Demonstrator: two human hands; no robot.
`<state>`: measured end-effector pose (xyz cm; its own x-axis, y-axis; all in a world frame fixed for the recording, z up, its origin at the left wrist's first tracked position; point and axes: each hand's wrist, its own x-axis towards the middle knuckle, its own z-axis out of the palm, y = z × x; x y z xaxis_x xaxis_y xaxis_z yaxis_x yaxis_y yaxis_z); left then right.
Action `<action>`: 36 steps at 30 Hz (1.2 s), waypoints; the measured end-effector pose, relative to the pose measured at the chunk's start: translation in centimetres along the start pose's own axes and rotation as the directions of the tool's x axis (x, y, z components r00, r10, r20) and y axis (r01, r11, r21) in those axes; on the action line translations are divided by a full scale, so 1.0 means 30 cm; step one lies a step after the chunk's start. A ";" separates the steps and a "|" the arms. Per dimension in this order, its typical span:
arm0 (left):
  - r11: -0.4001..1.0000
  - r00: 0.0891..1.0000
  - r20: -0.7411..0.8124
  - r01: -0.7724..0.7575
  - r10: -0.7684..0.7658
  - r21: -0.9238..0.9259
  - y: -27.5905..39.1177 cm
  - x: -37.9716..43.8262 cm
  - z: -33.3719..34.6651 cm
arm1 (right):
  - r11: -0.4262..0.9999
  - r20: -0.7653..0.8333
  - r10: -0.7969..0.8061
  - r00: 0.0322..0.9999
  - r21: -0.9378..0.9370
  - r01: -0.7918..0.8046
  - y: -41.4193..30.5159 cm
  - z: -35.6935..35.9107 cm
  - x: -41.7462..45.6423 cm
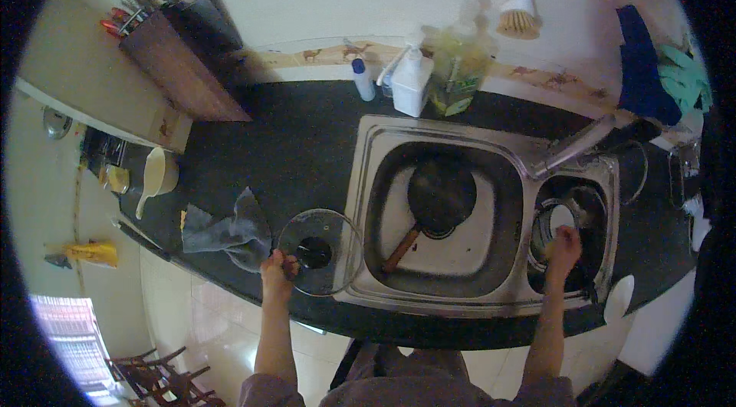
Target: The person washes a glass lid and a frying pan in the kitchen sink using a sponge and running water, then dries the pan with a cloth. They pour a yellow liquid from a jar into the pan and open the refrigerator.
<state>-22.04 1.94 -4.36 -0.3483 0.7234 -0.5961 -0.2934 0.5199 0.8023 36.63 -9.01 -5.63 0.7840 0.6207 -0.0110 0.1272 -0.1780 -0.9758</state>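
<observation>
My left hand (279, 269) grips the rim of a round glass lid (339, 234) with a dark knob, over the counter at the sink's left edge. A crumpled grey cloth (236, 237) lies just beyond that hand. Over the small right basin, my right hand (566, 252) has its fingers at the lower edge of a white round dish (562, 216); blur hides whether they hold it. Metal rims of other ware show around the dish. In the large basin (379, 194) a dark pan (443, 191) rests with its wooden handle towards me.
The faucet (581, 145) slants over the small basin. Behind the sink stand a white pump bottle (412, 85), a blue-capped bottle (363, 82) and a greenish pouch (457, 76). A knife block (184, 68) is back left, a cream dipper (161, 174) left, a white oval object (619, 299) front right.
</observation>
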 end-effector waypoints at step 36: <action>0.487 0.750 0.417 -0.655 0.514 0.577 0.098 -0.276 0.368 | 0.554 0.566 0.255 0.784 -0.750 0.362 0.122 0.809 -0.133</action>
<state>-10.18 2.49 3.28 -0.0401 0.9990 -0.0216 0.5993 0.0413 0.7995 19.24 6.39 -14.47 0.3026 0.8737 -0.3809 0.8095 -0.4466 -0.3812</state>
